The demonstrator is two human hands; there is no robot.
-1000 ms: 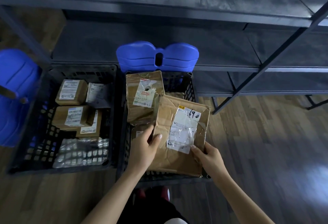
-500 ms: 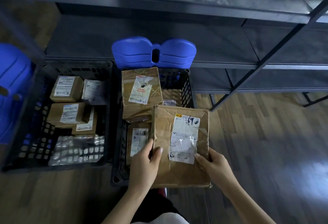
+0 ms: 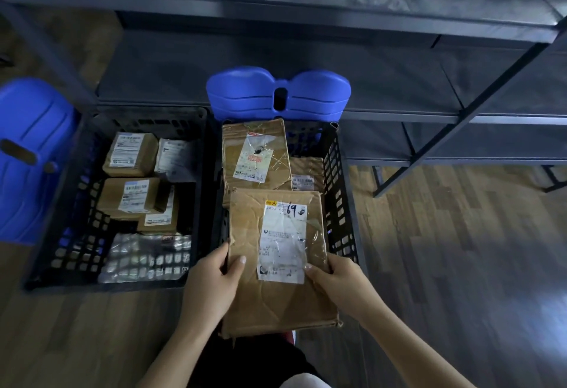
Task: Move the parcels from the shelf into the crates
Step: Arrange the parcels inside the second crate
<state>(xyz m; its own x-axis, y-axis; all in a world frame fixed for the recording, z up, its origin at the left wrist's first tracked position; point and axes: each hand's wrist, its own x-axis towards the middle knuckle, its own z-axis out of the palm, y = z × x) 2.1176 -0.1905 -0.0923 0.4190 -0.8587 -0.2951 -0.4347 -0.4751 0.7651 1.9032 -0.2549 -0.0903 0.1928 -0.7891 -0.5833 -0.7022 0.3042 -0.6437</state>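
Blue stool [image 3: 278,96] behind, 2nd blue stool [image 3: 29,154] left, wood floor [image 3: 460,265].

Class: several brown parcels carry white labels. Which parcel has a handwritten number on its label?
The large flat parcel held in both hands, marked "69" in black pen; the other labels show only print.
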